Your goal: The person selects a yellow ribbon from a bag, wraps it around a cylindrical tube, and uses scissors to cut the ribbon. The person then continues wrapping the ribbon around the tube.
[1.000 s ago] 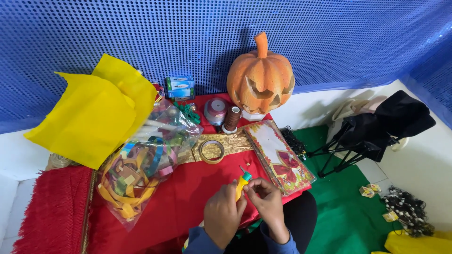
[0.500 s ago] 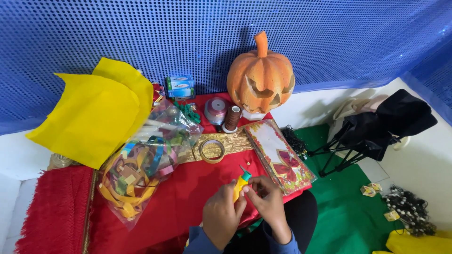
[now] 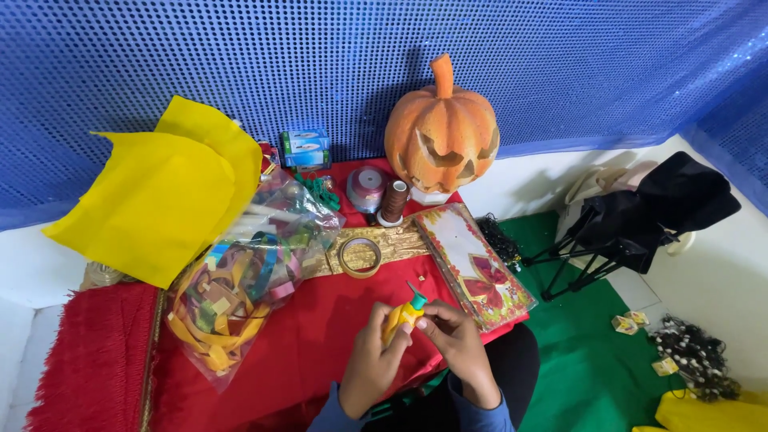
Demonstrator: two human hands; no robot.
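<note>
Mid-job: my left hand and right hand both pinch the small yellow-and-green craft piece near the red-clothed counter front edge, clear bag of coloured strips untouched.

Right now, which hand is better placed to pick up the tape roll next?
Probably the left hand: it sits directly below the tape roll, while the right hand lies further right. Both hands hold the small yellow piece, so either must let go first.

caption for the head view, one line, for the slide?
Left hand and right hand hold a small yellow piece with a green tip over a red cloth beside a carved orange pumpkin.
</note>
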